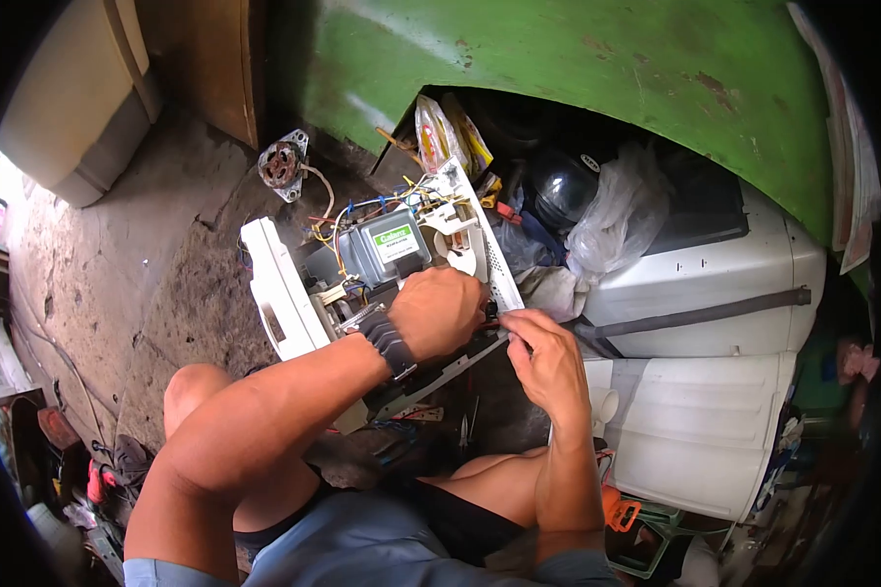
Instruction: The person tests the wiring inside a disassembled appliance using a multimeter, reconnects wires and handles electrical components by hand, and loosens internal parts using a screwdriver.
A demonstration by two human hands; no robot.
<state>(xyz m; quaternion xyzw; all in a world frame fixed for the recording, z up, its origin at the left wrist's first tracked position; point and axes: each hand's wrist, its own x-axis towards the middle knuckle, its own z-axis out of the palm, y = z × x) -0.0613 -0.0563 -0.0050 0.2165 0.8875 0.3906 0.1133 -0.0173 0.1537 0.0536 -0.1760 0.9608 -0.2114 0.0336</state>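
Note:
An opened appliance with a white front panel [282, 284], its insides bare, sits on the floor before me. Inside it is a grey box with a green-and-white label [396, 243], with loose coloured wires [347, 215] around it. My left hand [439, 311], a dark band on its wrist, reaches over the chassis with curled fingers, near the perforated white side panel [497, 269]. Its fingertips are mostly hidden. At the lower end of that panel, my right hand [548, 362] has thumb and fingers pinched together. What either hand holds is too hidden to name.
A small round motor-like part on a metal plate [284, 166] lies on the stained floor, its cable leading to the appliance. Pliers [470, 423] lie below the chassis. To the right are plastic bags [617, 210], a black helmet [561, 186] and a white appliance casing [695, 293]. A green panel [597, 59] stands behind.

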